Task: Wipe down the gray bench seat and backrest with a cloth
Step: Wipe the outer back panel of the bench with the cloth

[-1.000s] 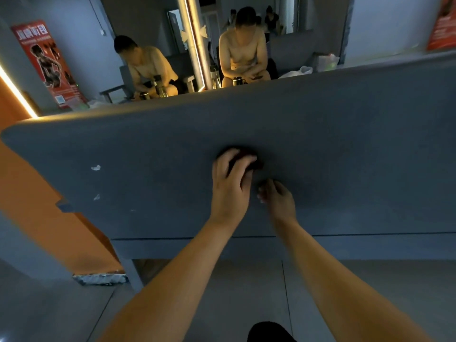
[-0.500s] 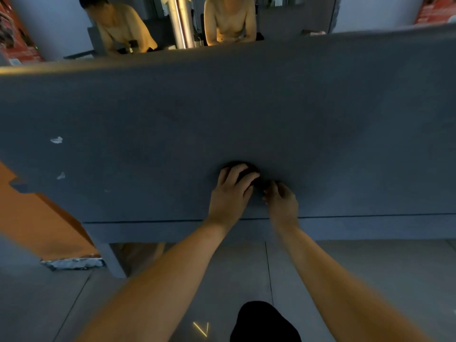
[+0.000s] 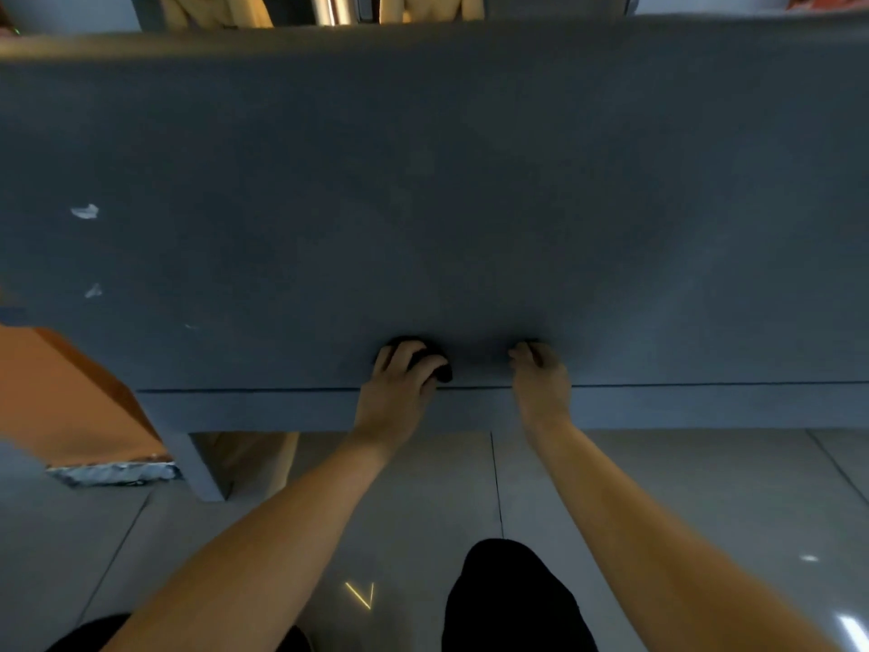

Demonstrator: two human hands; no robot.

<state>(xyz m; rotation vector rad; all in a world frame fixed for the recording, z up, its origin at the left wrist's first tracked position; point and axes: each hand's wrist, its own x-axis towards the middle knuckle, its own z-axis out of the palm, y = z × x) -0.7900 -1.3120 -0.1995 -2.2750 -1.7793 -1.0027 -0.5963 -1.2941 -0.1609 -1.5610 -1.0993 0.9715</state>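
Both hands slid toward 6 o'clock, reaching the backrest's (image 3: 470,204) lower seam | left hand (image 3: 399,392) clamped the dark cloth (image 3: 439,369) against it | right hand (image 3: 541,383) parted toward 3 o'clock, fingers bent, apparently empty | white specks (image 3: 84,211) at 9 o'clock looked unwiped.

Only one camera on this one: it's worn on the person's head, looking forward and steeply down. It's really close to the gray bench (image 3: 423,181), so that flat surface fills most of the frame side to side. Forearms come in from the bottom edge, left hand (image 3: 395,392) on the dark cloth (image 3: 439,371) and right hand (image 3: 541,388) land about mid-frame, floor tiles (image 3: 658,487) underneath. Wide-angle lens.
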